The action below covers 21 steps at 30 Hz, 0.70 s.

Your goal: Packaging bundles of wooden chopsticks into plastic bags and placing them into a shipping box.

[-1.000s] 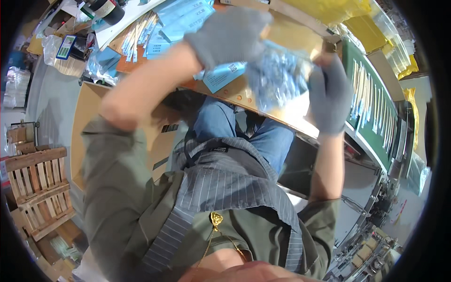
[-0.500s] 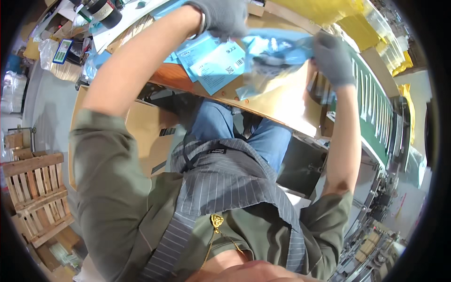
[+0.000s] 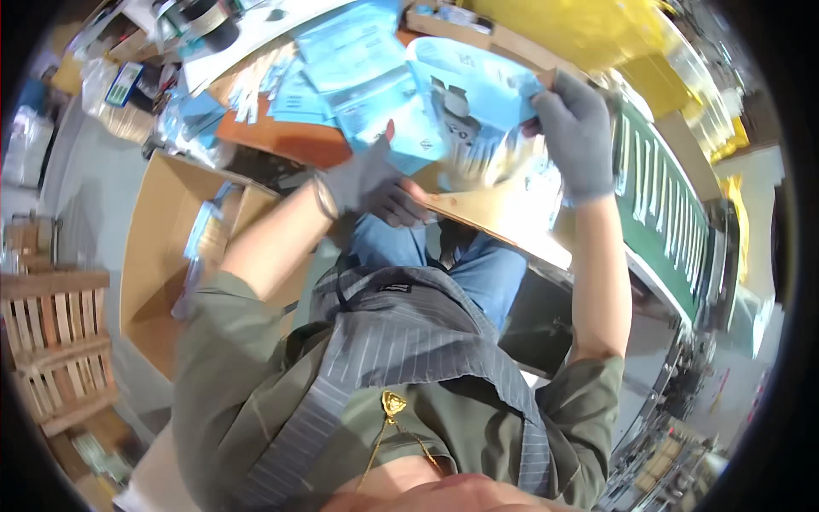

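Observation:
A blue printed plastic bag (image 3: pixel 486 77) hangs over the near part of the table, its see-through lower end blurred, with pale strips showing in it. My right hand (image 3: pixel 580 132), in a grey glove, pinches the bag's upper right corner. Next to the table's near edge is my left hand (image 3: pixel 371 183), also grey-gloved with bare fingertips. Its thumb stands apart from the other fingers, which are loosely bent, and nothing shows in it. Just beyond that hand lies a spread pile of flat blue packets (image 3: pixel 354 60).
An open cardboard box (image 3: pixel 149 264) with some blue packets inside stands to my left. At the right runs a green surface (image 3: pixel 657 222) lined with pale strips. Yellow plastic bags (image 3: pixel 554 26) fill the far right, and a dark bottle (image 3: pixel 209 24) stands far left.
My left hand has come down from the far side of the table to its near edge. The bag, bunched up before, now hangs spread from my right hand, which moved slightly left.

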Motion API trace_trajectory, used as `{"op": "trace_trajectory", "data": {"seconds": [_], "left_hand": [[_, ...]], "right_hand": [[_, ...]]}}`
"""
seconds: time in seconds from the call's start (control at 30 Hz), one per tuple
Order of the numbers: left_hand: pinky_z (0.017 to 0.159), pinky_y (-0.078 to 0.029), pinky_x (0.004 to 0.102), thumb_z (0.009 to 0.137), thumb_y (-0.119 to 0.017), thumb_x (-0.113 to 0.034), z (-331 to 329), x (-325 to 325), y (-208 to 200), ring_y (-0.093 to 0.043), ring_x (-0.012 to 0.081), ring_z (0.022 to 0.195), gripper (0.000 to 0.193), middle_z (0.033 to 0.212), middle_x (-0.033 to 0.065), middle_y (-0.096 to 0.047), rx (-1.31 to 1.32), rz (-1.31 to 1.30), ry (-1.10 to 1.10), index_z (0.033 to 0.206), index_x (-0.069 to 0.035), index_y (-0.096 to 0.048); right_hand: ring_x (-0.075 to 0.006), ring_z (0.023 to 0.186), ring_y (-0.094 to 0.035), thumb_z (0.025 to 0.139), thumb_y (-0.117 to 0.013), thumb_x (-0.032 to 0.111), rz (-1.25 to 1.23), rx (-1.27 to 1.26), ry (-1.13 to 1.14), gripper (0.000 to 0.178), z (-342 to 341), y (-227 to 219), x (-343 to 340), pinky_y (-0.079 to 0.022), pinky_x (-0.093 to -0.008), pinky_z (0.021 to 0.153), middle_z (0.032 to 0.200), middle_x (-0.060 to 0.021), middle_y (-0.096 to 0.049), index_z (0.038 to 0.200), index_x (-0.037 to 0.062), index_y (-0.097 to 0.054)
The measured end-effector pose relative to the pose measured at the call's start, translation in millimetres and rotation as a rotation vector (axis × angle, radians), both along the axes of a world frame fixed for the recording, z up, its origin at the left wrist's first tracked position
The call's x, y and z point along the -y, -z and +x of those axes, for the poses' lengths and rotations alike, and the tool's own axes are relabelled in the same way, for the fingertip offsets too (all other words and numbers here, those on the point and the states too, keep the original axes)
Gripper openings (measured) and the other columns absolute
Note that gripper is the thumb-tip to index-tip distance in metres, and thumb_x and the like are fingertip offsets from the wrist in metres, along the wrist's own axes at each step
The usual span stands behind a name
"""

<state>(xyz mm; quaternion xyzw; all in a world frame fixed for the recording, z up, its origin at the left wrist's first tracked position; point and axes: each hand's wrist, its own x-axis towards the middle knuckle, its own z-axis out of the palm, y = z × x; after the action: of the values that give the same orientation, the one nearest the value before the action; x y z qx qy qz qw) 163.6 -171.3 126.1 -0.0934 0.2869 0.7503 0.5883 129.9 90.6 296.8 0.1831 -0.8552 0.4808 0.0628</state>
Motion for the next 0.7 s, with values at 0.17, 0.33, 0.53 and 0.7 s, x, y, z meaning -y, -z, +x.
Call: {"op": "trace_trajectory", "data": {"seconds": [0.17, 0.33, 0.53, 0.7], "left_hand": [[0.099, -0.041, 0.0412, 0.082, -0.051, -0.059, 25.0, -53.3, 9.8, -0.052, 0.0285, 0.117, 0.079, 0.127, 0.0177, -0.053, -0.953, 0.351, -0.671, 0.132, 0.002, -0.046], [0.095, -0.046, 0.0378, 0.085, -0.066, -0.030, 68.0, 6.8, -37.7, -0.051, 0.0224, 0.116, 0.063, 0.126, 0.0108, -0.053, -0.886, 0.606, -1.087, 0.137, -0.003, -0.040], [0.102, -0.045, 0.0404, 0.097, -0.045, -0.014, 230.3, 165.9, -57.2, -0.046, 0.0264, 0.126, 0.050, 0.141, 0.0161, -0.042, -1.030, -0.690, -1.459, 0.144, -0.005, -0.029], [0.097, -0.048, 0.0381, 0.092, -0.058, -0.020, 246.7, 254.1, -43.7, -0.056, 0.0245, 0.114, 0.040, 0.127, 0.0139, -0.055, -1.362, -0.309, -1.260, 0.125, 0.001, -0.052]], "right_hand": [[-0.0298, 0.053, -0.051, 0.076, -0.057, 0.011, 0.359, -0.702, -0.531, 0.006, 74.8, -17.7, 72.9, -0.040, -0.0373, 0.050, 0.062, -0.0082, -0.052, 0.077, 0.0055, -0.055], [-0.0304, 0.067, -0.061, 0.088, -0.056, 0.022, 0.257, -0.753, -0.897, 0.020, 108.2, -26.1, 93.0, -0.051, -0.0436, 0.068, 0.074, -0.0118, -0.061, 0.091, 0.0032, -0.063], [-0.0341, 0.084, -0.062, 0.087, -0.060, 0.017, 0.401, -0.554, -0.651, 0.027, 92.2, -19.1, 75.1, -0.048, -0.0464, 0.083, 0.094, -0.0161, -0.064, 0.107, -0.0006, -0.061], [-0.0359, 0.086, -0.061, 0.086, -0.061, 0.012, 0.454, -0.367, -0.518, 0.027, 82.1, 11.9, 40.5, -0.047, -0.0414, 0.082, 0.096, -0.0170, -0.064, 0.108, -0.0031, -0.061]]}}
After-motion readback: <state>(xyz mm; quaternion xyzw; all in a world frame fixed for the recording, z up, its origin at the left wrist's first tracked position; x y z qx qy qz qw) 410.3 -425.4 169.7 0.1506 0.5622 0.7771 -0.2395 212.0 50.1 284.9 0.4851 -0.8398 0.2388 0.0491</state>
